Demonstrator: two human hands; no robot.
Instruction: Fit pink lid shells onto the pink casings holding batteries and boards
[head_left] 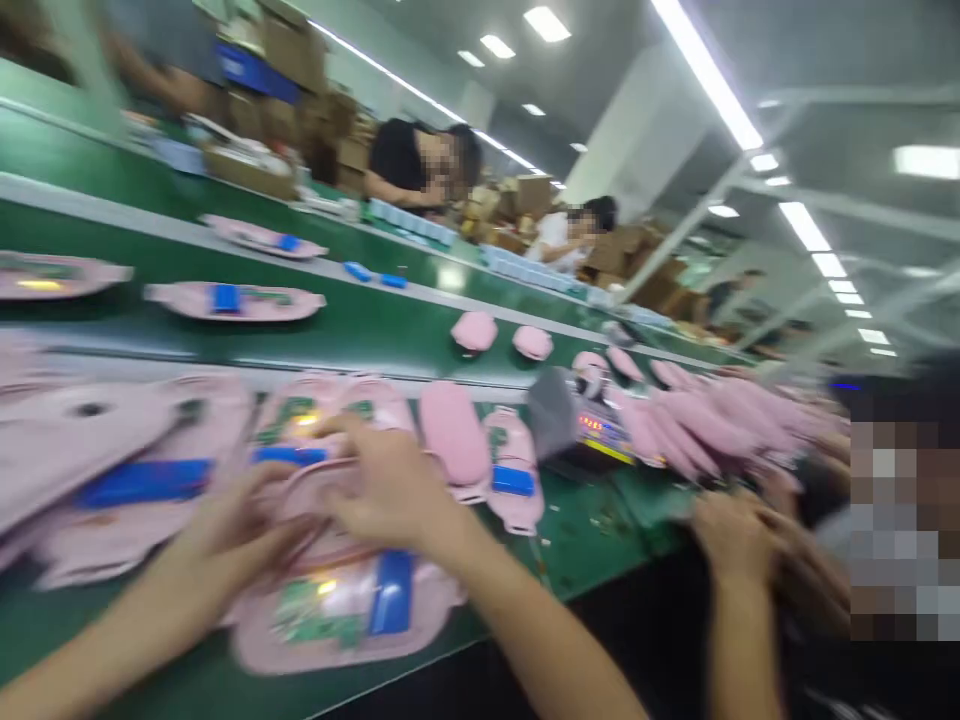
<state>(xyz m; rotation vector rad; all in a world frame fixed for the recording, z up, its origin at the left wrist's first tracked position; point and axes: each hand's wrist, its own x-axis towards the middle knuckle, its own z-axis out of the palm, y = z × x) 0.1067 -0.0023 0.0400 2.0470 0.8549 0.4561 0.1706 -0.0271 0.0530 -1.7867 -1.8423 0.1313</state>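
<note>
Heavy motion blur throughout. Both hands down on a pink shell at the near edge of the green bench, well short of the belt.

Right hand flat and spread, fingers pressing on the shell's upper part, nothing clasped. Left hand at the shell's left rim, fingers curled toward it. Pinching or only touching: cannot tell through the blur. Shell lying open, face up, with green board and blue battery side by side, both uncovered just below the hands.

Judged step: fitting an upper piece onto the open shell, about midway. Next calls for even pressure round the rim, clear of board and battery.

Around:
- More open shells with batteries crowding in from the left.
- Closed cover just beyond the right hand.
- Tester with lit display, then a pile of pink covers further right.
- Co-worker's hands at far right, apart.

Little free bench. Neighbouring shells touching or overlapping the left side, likely in the way.
</note>
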